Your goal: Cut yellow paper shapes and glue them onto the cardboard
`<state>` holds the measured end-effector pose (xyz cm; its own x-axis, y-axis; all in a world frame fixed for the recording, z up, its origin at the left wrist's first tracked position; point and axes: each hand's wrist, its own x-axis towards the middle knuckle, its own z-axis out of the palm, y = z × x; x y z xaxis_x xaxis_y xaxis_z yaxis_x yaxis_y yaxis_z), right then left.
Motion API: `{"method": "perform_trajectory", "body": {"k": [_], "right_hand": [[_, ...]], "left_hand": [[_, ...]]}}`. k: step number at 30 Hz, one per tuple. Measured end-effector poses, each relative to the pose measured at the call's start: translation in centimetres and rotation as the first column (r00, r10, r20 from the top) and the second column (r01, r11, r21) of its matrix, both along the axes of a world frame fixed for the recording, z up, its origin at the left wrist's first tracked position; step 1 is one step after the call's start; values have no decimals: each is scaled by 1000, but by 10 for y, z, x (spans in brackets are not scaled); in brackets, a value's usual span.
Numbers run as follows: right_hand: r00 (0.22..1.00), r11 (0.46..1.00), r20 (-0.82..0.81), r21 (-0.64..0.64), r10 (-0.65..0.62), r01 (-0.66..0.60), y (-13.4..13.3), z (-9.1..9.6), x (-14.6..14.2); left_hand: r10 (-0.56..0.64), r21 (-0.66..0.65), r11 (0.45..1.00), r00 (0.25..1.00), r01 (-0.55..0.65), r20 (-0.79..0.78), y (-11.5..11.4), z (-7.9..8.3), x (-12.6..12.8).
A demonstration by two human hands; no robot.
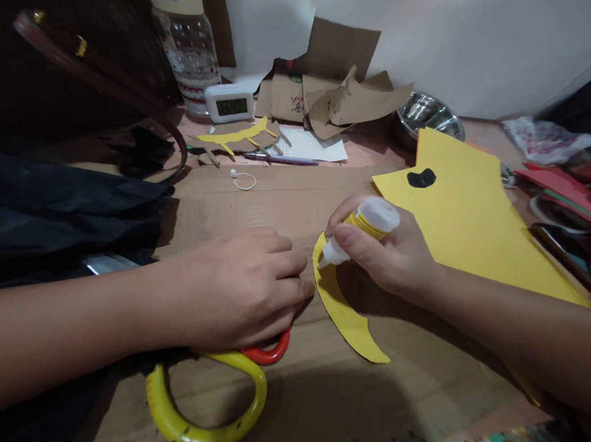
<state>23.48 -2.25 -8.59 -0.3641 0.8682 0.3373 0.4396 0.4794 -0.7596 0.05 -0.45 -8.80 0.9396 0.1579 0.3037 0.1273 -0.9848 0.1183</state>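
Note:
My right hand [387,252] is wrapped round a small yellow glue bottle [363,227], its white nozzle tipped down onto a curved yellow paper cutout [346,318] lying on the brown cardboard [274,195]. My left hand [239,288] rests beside the cutout with its fingers curled, the fingertips at the paper's left edge. Under that hand lie scissors with yellow and red handles [212,413]. Whether the left hand holds anything is hidden.
A large yellow sheet [470,223] with a black spot lies on the right. Behind are a pen [282,158], a small digital clock [229,103], a plastic bottle [189,47], torn cardboard, a metal bowl [426,114]. Black fabric and a bag fill the left; red paper scraps sit far right.

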Motion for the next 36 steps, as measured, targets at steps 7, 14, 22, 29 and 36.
{"method": "perform_trajectory", "body": {"k": [7,14,22,29,36], "right_hand": [[1000,1000,10,21,7,-7,1,-2,0],[1000,1000,8,27,7,-7,1,-1,1],[998,998,14,10,55,-55,-3,0,-1],[999,999,37,7,36,-36,-5,1,-1],[998,999,50,21,24,-25,-5,3,-4]], "left_hand": [[-20,-60,998,999,17,-50,-4,3,1],[8,-62,998,993,-15,-114,-8,6,2],[68,24,998,987,-66,-145,-16,8,3],[45,-5,999,991,-46,-129,-14,8,3],[64,-5,998,989,-65,-132,-16,6,3]]}}
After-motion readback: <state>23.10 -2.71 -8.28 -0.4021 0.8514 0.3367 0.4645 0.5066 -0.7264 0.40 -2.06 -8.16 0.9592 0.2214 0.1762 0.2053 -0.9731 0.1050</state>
